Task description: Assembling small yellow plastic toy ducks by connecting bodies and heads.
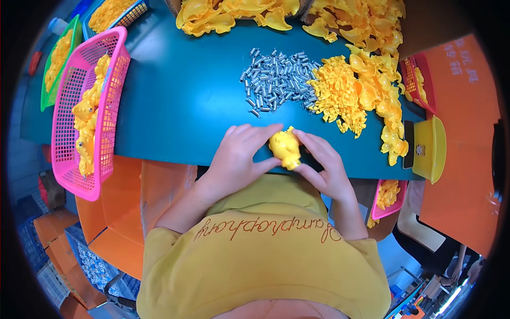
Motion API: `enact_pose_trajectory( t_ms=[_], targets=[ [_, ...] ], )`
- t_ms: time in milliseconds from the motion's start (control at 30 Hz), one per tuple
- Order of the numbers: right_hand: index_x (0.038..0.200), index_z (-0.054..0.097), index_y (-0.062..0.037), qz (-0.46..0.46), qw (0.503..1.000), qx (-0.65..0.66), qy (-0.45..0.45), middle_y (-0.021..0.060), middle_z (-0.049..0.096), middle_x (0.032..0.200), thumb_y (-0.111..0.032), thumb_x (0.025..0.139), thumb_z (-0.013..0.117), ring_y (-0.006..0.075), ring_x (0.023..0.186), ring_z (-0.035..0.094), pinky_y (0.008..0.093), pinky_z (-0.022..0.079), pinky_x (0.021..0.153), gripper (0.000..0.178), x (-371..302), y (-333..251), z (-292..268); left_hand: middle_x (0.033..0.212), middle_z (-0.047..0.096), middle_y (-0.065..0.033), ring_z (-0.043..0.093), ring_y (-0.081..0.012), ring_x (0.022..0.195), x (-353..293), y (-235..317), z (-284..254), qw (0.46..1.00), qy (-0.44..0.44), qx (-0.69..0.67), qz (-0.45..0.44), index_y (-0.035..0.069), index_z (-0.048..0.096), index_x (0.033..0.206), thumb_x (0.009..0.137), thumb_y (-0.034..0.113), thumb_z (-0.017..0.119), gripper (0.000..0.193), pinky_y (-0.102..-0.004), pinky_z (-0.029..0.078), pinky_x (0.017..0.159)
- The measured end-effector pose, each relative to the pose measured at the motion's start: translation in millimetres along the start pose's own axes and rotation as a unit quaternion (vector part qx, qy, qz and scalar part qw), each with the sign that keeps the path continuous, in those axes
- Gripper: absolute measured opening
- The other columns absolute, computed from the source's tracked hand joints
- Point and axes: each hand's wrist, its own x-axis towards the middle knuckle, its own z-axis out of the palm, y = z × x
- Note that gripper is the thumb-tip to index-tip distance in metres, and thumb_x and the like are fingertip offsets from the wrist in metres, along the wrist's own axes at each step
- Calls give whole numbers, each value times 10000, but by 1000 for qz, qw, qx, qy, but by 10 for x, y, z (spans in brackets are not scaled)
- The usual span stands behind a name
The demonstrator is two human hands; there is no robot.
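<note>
A small yellow plastic toy figure (285,147) is held between my two hands, just above the near edge of the teal table (175,117). On its left side, the thumb and fingertips of my left hand (240,151) pinch it. My right hand (325,164) grips it from the right, thumb below and index finger above. Beyond my hands lies a pile of small silver metal cylinders (276,80). Touching that pile on the right is a heap of little yellow plastic pieces (340,90), with larger curved yellow shells (378,95) beside it.
A pink basket (119,106) with yellow figures stands at the left, near green (47,95) and blue (139,13) baskets. More yellow shells (228,13) lie at the far edge. On the right are a yellow container (433,149) and a red basket (429,87).
</note>
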Motion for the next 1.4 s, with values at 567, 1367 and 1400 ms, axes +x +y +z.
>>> enact_pose_trajectory(
  t_ms=[567, 1367, 1400],
  targets=[
    [1531, 498, 0, 14, 904, 414, 104, 150, 598, 1436, -40, 1004, 719, 228, 1335, 601, 387, 538, 1094, 574, -112, -4, 255, 1421, 610, -162, 644, -253, 1250, 31, 112, 19, 934, -4, -350, -76, 16, 645, 1361, 783, 126, 931, 654, -394, 523, 1071],
    [1295, 694, -20, -29, 969, 195, 152, 174, 683, 1333, -56, 984, 722, 305, 1242, 654, 393, 529, 1034, 314, 21, -84, 308, 1131, 789, -88, 721, -179, 876, -2, 151, 104, 974, 29, -219, -57, 62, 775, 1191, 846, 88, 880, 362, -310, 578, 783],
    [1283, 682, 9, -38, 969, 194, 145, 205, 652, 1354, -33, 1007, 685, 306, 1248, 638, 383, 529, 1032, 279, 23, -94, 311, 1097, 797, -83, 720, -171, 847, -2, 149, 111, 975, 44, -216, -30, 59, 778, 1181, 856, 79, 869, 338, -300, 569, 766]
  ],
)
